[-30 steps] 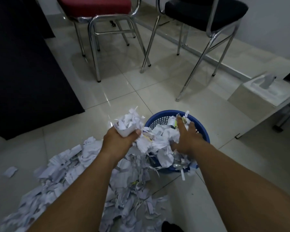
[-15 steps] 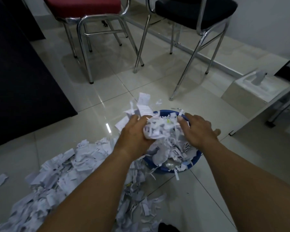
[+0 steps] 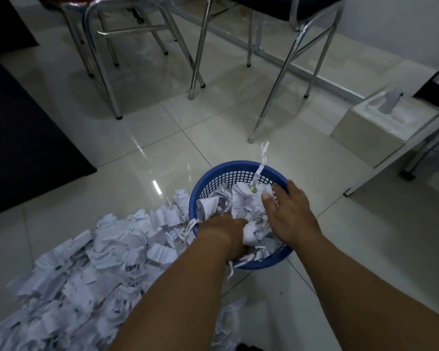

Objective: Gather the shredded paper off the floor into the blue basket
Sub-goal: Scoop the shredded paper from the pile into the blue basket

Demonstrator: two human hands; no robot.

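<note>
A round blue mesh basket (image 3: 228,171) stands on the tiled floor, partly filled with white shredded paper (image 3: 238,201). My left hand (image 3: 226,231) is pushed down into the paper at the basket's near side; its fingers are buried, so its grip is unclear. My right hand (image 3: 287,214) lies flat with straight fingers on the paper at the basket's right rim. A large pile of shredded paper (image 3: 86,269) covers the floor to the left of the basket. One strip (image 3: 260,168) hangs in the air over the far rim.
Two metal-legged chairs (image 3: 107,46) (image 3: 302,46) stand beyond the basket. A dark mat (image 3: 23,135) lies at the left. A white foam box (image 3: 380,122) and a table leg (image 3: 395,158) sit at the right. A few paper scraps (image 3: 231,317) lie between my forearms.
Both hands dropped from above the basket down into it, carrying the bunch of paper with them. The left hand now sits buried in the paper and the right hand lies flat on top.
</note>
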